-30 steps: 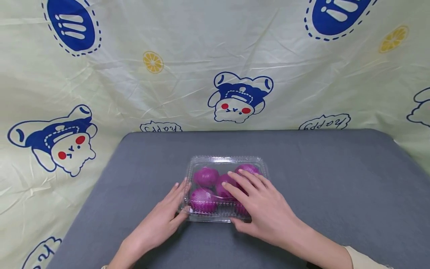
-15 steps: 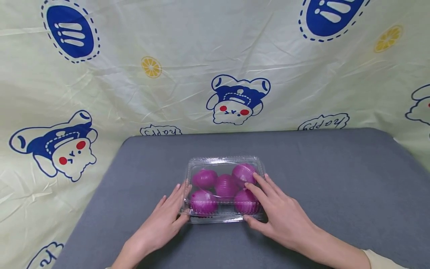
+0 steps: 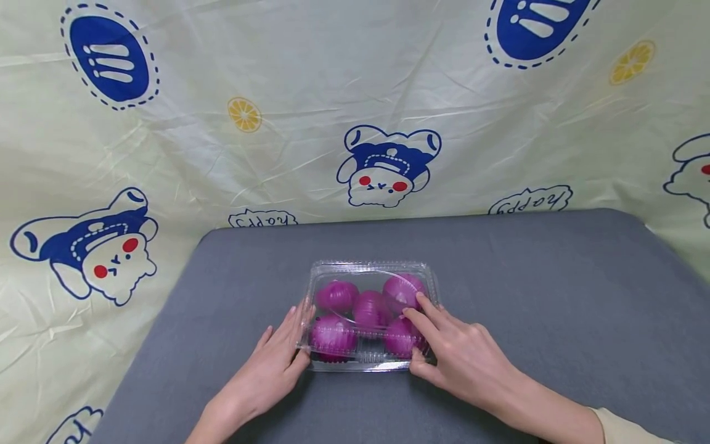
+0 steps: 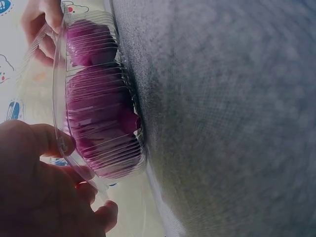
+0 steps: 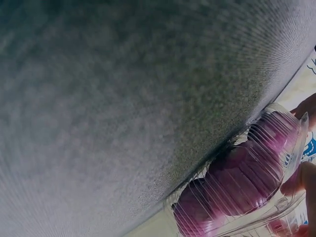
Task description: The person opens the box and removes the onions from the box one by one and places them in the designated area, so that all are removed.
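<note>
Backdrop: pale cloth [image 3: 299, 157] hung behind the desk [image 3: 532, 296], lightly creased, running down past the left and right edges of the desktop. Prints on it: dog-like figures [image 3: 388, 168] in blue outline with red cheeks, blue ovals [image 3: 110, 58] ringed by dashes, yellow citrus slices [image 3: 244, 115], speech bubbles [image 3: 530, 200] lettered "happy", upside down in the head view. Desk surface: matte grey, fabric-like weave visible in both wrist views, far corners rounded. Light catches the cloth folds; grey is darker below the hands.

Clear plastic box [image 3: 368, 366] lies flat on the desk, near the middle, closer to the person than to the far edge. Lid down; ribbed walls. Five purple onions [image 3: 371, 310] inside: two behind, one central, two in front.

Left hand [image 3: 265, 373]: grasping the box at its left side, thumb by the near corner, fingers along the side. Right hand [image 3: 471, 357]: grasping the near right corner, thumb at the front rim, fingers over the lid. Pale sleeve [image 3: 624, 427] at the right forearm.
</note>
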`<action>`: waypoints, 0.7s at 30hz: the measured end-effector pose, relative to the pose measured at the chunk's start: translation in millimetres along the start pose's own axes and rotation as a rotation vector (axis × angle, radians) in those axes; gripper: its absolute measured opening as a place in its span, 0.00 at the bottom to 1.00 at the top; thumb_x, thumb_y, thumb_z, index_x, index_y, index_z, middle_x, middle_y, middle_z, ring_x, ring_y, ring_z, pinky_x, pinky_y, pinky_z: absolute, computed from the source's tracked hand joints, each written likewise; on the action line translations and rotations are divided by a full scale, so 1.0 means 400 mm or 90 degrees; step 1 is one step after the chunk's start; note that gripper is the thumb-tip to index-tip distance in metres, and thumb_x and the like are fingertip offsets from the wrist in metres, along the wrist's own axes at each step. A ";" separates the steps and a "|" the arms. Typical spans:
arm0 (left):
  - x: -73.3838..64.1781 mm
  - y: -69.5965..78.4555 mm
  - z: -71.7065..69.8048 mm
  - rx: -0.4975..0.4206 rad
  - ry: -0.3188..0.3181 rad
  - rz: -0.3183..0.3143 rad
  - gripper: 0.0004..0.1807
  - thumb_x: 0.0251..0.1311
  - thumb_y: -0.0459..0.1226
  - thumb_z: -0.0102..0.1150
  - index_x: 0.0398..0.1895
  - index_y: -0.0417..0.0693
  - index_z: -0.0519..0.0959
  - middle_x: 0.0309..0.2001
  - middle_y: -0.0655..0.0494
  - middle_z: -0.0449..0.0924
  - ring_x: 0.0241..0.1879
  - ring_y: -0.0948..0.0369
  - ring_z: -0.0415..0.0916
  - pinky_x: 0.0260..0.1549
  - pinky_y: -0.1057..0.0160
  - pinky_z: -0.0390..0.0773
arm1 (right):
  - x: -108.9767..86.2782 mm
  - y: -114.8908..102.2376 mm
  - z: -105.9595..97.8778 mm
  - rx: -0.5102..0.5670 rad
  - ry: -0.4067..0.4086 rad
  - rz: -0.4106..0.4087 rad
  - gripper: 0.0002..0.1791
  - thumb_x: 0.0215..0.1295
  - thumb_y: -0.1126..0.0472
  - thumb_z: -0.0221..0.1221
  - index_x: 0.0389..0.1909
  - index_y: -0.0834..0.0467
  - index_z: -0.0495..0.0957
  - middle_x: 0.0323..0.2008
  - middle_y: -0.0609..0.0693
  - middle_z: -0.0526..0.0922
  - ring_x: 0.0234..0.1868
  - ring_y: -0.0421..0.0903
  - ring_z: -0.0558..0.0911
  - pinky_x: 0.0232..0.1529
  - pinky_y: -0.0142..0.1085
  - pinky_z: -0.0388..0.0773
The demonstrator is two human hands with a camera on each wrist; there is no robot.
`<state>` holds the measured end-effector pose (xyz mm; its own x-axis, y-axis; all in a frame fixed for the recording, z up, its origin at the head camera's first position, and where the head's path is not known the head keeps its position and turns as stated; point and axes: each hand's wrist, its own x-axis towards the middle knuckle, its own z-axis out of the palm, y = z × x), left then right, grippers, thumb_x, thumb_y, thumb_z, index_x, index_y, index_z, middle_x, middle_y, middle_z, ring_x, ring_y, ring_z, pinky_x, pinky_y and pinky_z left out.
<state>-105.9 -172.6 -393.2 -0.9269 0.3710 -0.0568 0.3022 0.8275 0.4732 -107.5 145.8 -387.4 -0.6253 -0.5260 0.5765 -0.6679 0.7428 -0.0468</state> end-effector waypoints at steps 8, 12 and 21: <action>0.001 -0.002 0.000 -0.001 -0.006 -0.004 0.34 0.75 0.45 0.43 0.79 0.55 0.46 0.77 0.65 0.37 0.76 0.58 0.35 0.68 0.37 0.42 | 0.001 0.005 -0.001 0.005 -0.004 -0.011 0.28 0.48 0.59 0.53 0.54 0.60 0.79 0.56 0.64 0.79 0.41 0.59 0.86 0.13 0.32 0.69; 0.000 -0.005 -0.005 -0.014 -0.014 -0.001 0.33 0.74 0.45 0.43 0.79 0.55 0.47 0.77 0.66 0.36 0.76 0.58 0.35 0.68 0.37 0.41 | 0.001 0.014 -0.005 0.047 -0.002 -0.031 0.28 0.47 0.64 0.54 0.54 0.62 0.79 0.56 0.63 0.80 0.42 0.57 0.86 0.13 0.26 0.63; -0.004 -0.008 -0.007 -0.027 -0.021 0.001 0.34 0.73 0.43 0.45 0.79 0.56 0.48 0.77 0.68 0.35 0.76 0.58 0.34 0.68 0.37 0.41 | 0.008 0.028 -0.037 0.079 -0.025 -0.025 0.29 0.45 0.63 0.64 0.54 0.57 0.81 0.57 0.56 0.80 0.13 0.27 0.59 0.13 0.21 0.47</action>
<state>-106.0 -177.1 -392.0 -0.9185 0.3862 -0.0844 0.2932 0.8086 0.5102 -111.0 158.8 -374.2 -0.6109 -0.5718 0.5476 -0.7360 0.6650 -0.1266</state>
